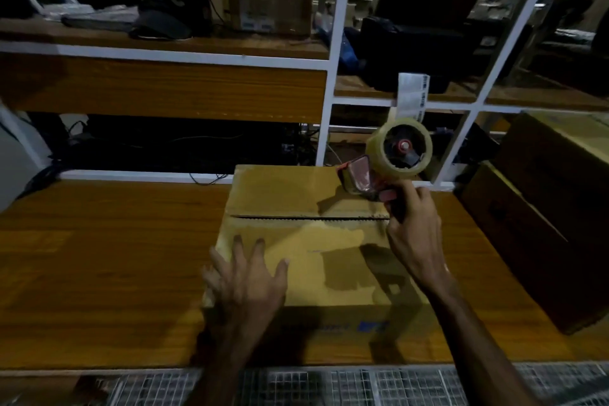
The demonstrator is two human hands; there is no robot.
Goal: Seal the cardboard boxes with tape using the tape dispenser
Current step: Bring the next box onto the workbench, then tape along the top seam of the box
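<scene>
A closed cardboard box (296,194) lies on the wooden table (99,267), its two top flaps meeting in a dark seam across the middle. My left hand (245,283) rests with spread fingers on the near left corner of the box top. My right hand (413,227) grips the handle of a red tape dispenser (389,165) carrying a roll of clear tape. The dispenser is tilted above the right end of the seam, its front end close to the far flap.
More cardboard boxes (543,214) stand stacked at the table's right side. White-framed shelves (339,53) behind the table hold dark equipment, cables and a box. A wire grid (329,386) runs along the near edge below the table.
</scene>
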